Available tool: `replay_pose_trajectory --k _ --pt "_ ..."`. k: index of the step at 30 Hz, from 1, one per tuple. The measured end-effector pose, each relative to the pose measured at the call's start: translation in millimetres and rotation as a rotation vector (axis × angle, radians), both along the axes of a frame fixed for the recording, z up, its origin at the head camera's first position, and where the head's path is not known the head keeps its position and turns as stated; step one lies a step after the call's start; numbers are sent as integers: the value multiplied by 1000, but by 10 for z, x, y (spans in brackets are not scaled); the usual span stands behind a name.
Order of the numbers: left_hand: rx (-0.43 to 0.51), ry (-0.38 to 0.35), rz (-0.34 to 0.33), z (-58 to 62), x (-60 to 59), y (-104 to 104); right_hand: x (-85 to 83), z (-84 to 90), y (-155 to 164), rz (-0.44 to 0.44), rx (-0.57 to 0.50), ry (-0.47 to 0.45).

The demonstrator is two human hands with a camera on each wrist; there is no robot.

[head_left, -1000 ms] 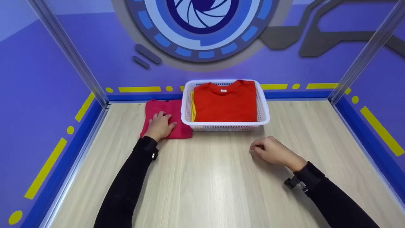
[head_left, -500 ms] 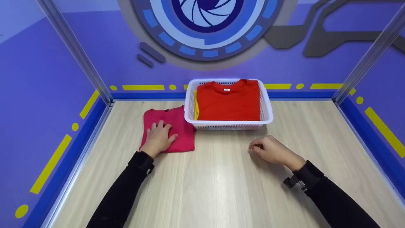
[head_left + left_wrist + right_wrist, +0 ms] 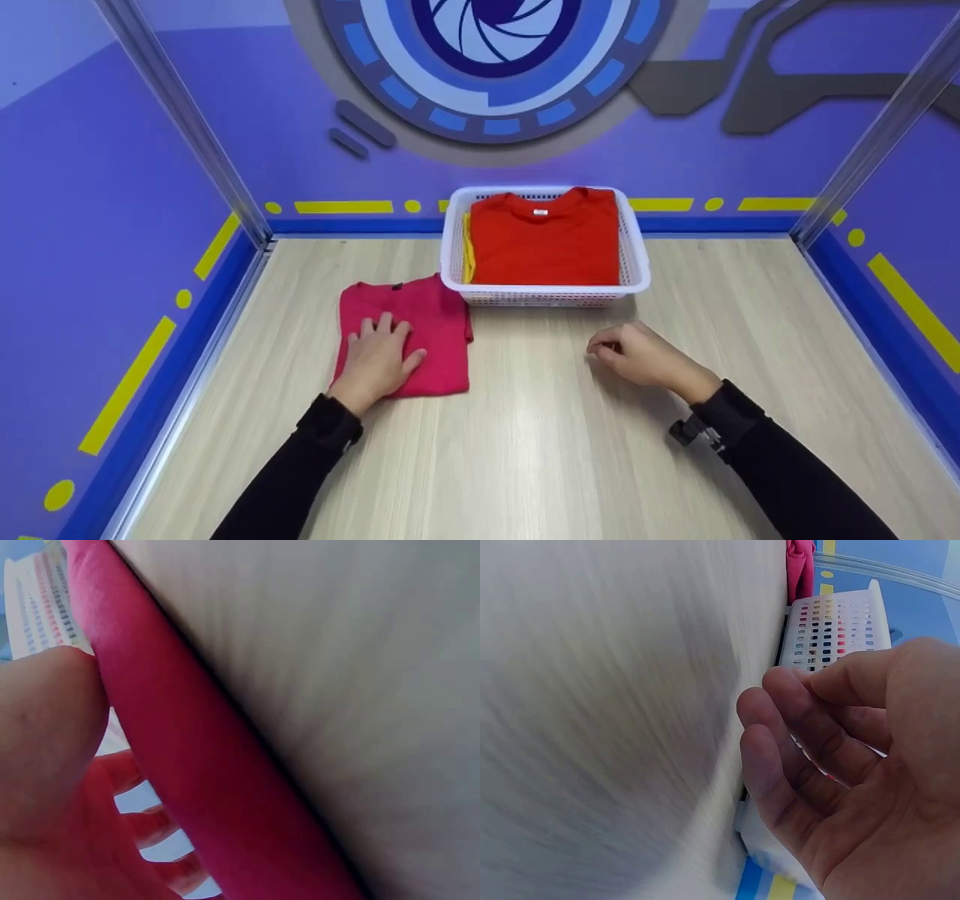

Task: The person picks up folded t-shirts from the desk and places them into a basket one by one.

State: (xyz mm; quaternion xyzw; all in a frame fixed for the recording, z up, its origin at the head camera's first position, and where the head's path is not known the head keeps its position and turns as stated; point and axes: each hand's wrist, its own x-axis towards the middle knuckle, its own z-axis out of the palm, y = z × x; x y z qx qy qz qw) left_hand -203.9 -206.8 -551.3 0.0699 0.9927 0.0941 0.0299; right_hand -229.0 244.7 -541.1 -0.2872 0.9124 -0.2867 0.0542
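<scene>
A folded pink shirt (image 3: pixel 416 330) lies on the wooden table left of the white basket (image 3: pixel 634 266). My left hand (image 3: pixel 379 360) presses flat on the shirt's near part, fingers spread. The left wrist view shows the pink shirt (image 3: pixel 210 765) edge-on with fingers (image 3: pixel 150 829) beneath it in the picture. My right hand (image 3: pixel 637 356) rests on the table in front of the basket, fingers loosely curled and holding nothing; the right wrist view shows the same relaxed fingers (image 3: pixel 802 735). A folded red shirt (image 3: pixel 544 240) fills the basket over a yellow garment (image 3: pixel 468 255).
The wooden table (image 3: pixel 525 450) is fenced by purple walls with blue and yellow trim. Metal posts (image 3: pixel 187 127) stand at the back corners. The basket (image 3: pixel 832 622) stands against the back wall, a hand's width beyond my right hand.
My left hand has slid the pink shirt toward me and slightly right, away from the basket's left side. The right hand has stayed where it was.
</scene>
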Motion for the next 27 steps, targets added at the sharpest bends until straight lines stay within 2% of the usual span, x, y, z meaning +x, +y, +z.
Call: replay_pose_trajectory --k 5,17,23,27 --pt "-19 -5 -17 20 186 55 13 3 -13 9 -5 -1" --pt "-60 22 -60 53 496 180 74 24 -78 29 -18 -16" --pt "-56 15 -105 86 616 255 97 47 -143 51 -20 -5" --pt "-63 1 -132 113 644 344 106 42 -185 66 -21 4"
